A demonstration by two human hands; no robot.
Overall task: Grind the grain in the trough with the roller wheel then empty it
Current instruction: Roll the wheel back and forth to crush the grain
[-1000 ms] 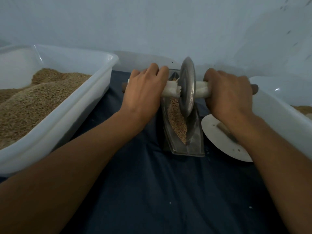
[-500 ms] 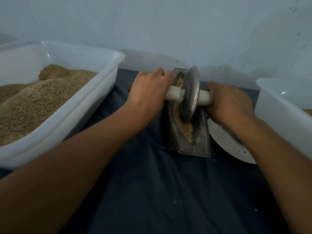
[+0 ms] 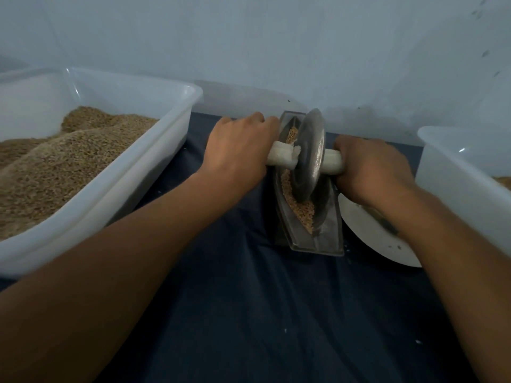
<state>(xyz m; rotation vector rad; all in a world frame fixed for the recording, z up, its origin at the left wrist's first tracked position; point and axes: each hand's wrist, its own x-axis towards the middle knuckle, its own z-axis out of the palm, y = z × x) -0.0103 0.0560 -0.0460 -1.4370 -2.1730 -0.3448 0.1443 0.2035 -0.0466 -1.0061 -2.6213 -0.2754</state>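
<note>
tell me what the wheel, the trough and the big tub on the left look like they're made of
Wheel: looks like metal, dull grey with a soft sheen along its rim.
Trough: likely metal too, grey with a pale glint on its near edge, though clear plastic can't be ruled out.
Tub: looks like plastic, milky white, slightly see-through, with a smooth rolled rim.

Place: we are looking at a plain grain-processing workspace, home or small workshop, we cannot tell which.
Walls: bare pale plaster wall point(image 3: 276, 45) is backing it.
Surface: dark blue cloth point(image 3: 249, 299) is covering it.
Stock: white plastic tubs point(image 3: 154, 150) are holding bulk grain point(image 3: 55, 167).
</note>
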